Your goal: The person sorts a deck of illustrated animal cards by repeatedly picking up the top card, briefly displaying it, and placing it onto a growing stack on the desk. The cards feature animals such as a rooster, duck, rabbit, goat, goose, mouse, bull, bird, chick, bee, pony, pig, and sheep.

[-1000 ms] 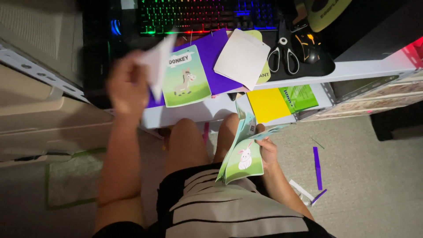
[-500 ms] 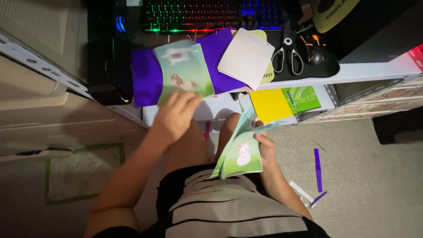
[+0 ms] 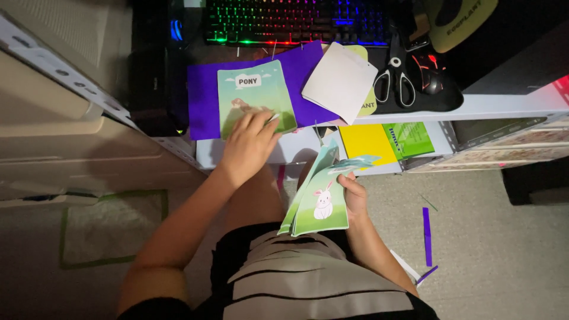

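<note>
Looking down from my head camera, my left hand (image 3: 250,145) lies flat, fingers spread, on the lower edge of a green picture card (image 3: 255,98). It presses the card rather than gripping it. The card shows a brown animal under a speech bubble, and my fingers cover part of the drawing. It lies face up on a purple sheet (image 3: 204,101) spread over the desk.

My right hand (image 3: 354,195) is down by my knee, closed on a stack of cards (image 3: 317,201), thumb on the front, fingers behind. The front card has a white rabbit on green grass. The stack fans out at the top; how many cards it holds I cannot tell in this dim light.

Beside the purple sheet, to the right, a white card (image 3: 339,83) lies at an angle, overlapping a yellow-green one (image 3: 368,101). Further right, scissors (image 3: 394,80) with black handles rest on a dark mat, next to a mouse (image 3: 430,80) with red lights. A keyboard (image 3: 296,21) lit in rainbow colours runs along the back of the desk.

On the shelf below the desk edge lie a yellow sheet (image 3: 367,142) and a green one (image 3: 409,137). On the floor to my right lies a purple strip (image 3: 426,234).
</note>
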